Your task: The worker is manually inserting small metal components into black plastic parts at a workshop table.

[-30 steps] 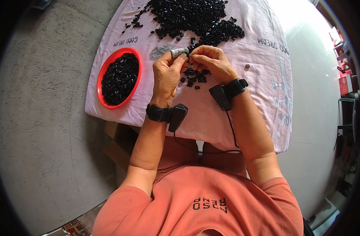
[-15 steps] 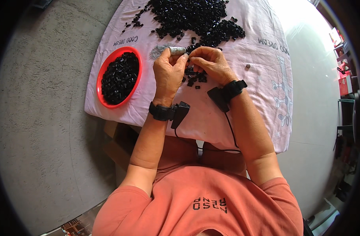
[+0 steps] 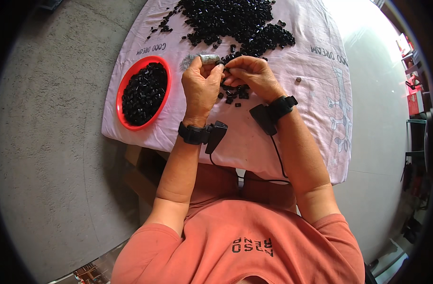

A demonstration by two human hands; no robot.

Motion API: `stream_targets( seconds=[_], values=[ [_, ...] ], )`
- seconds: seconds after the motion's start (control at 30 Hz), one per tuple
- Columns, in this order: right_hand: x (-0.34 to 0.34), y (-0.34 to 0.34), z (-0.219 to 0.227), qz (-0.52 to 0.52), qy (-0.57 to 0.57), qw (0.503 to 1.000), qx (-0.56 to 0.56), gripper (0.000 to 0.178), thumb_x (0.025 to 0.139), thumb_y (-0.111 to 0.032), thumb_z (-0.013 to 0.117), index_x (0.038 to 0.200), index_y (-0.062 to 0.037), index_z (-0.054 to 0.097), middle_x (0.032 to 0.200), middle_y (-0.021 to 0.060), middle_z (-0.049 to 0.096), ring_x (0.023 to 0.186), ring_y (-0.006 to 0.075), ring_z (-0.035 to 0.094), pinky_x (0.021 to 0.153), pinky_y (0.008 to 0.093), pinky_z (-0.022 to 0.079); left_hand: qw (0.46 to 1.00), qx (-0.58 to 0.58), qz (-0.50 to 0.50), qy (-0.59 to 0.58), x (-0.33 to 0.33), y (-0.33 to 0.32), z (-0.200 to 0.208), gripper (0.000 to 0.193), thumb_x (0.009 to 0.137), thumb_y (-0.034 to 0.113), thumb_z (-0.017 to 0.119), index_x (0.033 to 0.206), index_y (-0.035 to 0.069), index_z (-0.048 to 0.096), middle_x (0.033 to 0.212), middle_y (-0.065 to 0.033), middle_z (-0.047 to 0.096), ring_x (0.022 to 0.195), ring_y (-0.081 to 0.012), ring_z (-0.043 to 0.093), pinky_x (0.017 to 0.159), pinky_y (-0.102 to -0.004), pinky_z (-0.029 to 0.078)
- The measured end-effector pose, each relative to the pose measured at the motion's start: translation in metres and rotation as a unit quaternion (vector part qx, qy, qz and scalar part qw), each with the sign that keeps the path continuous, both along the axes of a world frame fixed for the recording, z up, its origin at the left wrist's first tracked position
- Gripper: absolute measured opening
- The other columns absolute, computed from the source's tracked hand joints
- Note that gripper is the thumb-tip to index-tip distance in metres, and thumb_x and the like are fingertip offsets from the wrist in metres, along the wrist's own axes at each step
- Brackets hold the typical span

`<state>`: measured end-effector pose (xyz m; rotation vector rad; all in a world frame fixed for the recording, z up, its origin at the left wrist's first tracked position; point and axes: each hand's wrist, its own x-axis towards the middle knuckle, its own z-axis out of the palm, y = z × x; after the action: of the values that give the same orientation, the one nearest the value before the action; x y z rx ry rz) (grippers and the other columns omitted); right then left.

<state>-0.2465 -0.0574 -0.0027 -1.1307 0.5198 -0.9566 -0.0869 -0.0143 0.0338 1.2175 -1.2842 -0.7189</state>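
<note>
Over the near end of a heap of small black plastic pieces (image 3: 226,21), my two hands meet fingertip to fingertip. My left hand (image 3: 201,90) is closed in a pinch, with a small black piece (image 3: 220,63) at its thumb and index finger. A grey, speckled wrapping (image 3: 209,59) covers that index finger. My right hand (image 3: 255,78) is closed too, its thumb and index finger pressed together beside the left thumb; what they grip is mostly hidden. Several loose black pieces (image 3: 238,91) lie on the cloth under the hands.
A red bowl (image 3: 120,111) full of black pieces stands left of my hands on the pink printed cloth (image 3: 235,135). A lone brownish piece (image 3: 298,79) lies to the right. Each wrist wears a black strapped device, and a cable (image 3: 245,179) hangs between them over the table's near edge.
My left hand has shifted slightly left, and its wrapped index finger has drawn back, showing a black piece at the tip. The right fingers have moved slightly left. Bowl and heap look unchanged.
</note>
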Motion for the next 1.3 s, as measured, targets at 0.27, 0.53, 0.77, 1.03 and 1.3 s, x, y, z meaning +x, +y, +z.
stream_targets(
  seconds=[0.27, 0.53, 0.77, 1.03, 1.3],
  values=[
    [-0.002, 0.000, 0.001, -0.001, 0.000, 1.000, 0.010, 0.018, 0.099, -0.005, 0.060, 0.115, 0.0019, 0.064, 0.100, 0.0108, 0.072, 0.085, 0.0144, 0.072, 0.079, 0.0248, 0.060, 1.000, -0.003, 0.004, -0.024, 0.000, 0.000, 0.003, 0.011, 0.087, -0.004, 0.067, 0.098, -0.001, 0.064, 0.082, -0.0050, 0.071, 0.070, -0.0073, 0.067, 0.063, -0.0231, 0.054],
    [-0.002, 0.000, 0.002, -0.012, -0.006, 1.000, 0.011, 0.017, 0.098, -0.005, 0.061, 0.113, 0.0014, 0.064, 0.098, 0.0104, 0.072, 0.083, 0.0143, 0.072, 0.076, 0.0244, 0.060, 0.999, -0.016, 0.010, -0.041, 0.000, -0.001, 0.002, 0.012, 0.087, -0.003, 0.068, 0.099, -0.002, 0.065, 0.083, -0.0055, 0.072, 0.071, -0.0075, 0.068, 0.063, -0.0229, 0.054],
    [-0.002, 0.001, 0.004, -0.015, -0.003, 1.000, 0.010, 0.017, 0.097, -0.005, 0.062, 0.112, 0.0010, 0.065, 0.097, 0.0105, 0.072, 0.083, 0.0143, 0.072, 0.075, 0.0241, 0.060, 1.000, -0.007, -0.006, -0.025, 0.002, -0.001, 0.006, 0.012, 0.089, -0.001, 0.068, 0.101, -0.001, 0.066, 0.086, -0.0043, 0.071, 0.071, -0.0076, 0.066, 0.065, -0.0225, 0.054],
    [-0.003, 0.001, 0.002, -0.027, -0.012, 0.999, 0.019, 0.016, 0.097, -0.005, 0.062, 0.111, 0.0008, 0.065, 0.098, 0.0111, 0.072, 0.083, 0.0154, 0.072, 0.074, 0.0239, 0.059, 0.999, 0.003, -0.018, -0.026, 0.009, -0.004, 0.021, 0.014, 0.090, -0.001, 0.069, 0.103, -0.001, 0.067, 0.086, -0.0036, 0.070, 0.072, -0.0078, 0.066, 0.066, -0.0221, 0.055],
    [-0.003, 0.000, 0.002, -0.010, -0.016, 1.000, 0.007, 0.015, 0.097, -0.005, 0.062, 0.111, 0.0009, 0.064, 0.099, 0.0106, 0.072, 0.084, 0.0146, 0.072, 0.076, 0.0238, 0.060, 0.997, 0.031, -0.047, -0.045, 0.008, -0.002, 0.016, 0.015, 0.090, -0.001, 0.068, 0.105, -0.001, 0.067, 0.089, -0.0045, 0.071, 0.075, -0.0082, 0.066, 0.069, -0.0227, 0.056]
  ],
)
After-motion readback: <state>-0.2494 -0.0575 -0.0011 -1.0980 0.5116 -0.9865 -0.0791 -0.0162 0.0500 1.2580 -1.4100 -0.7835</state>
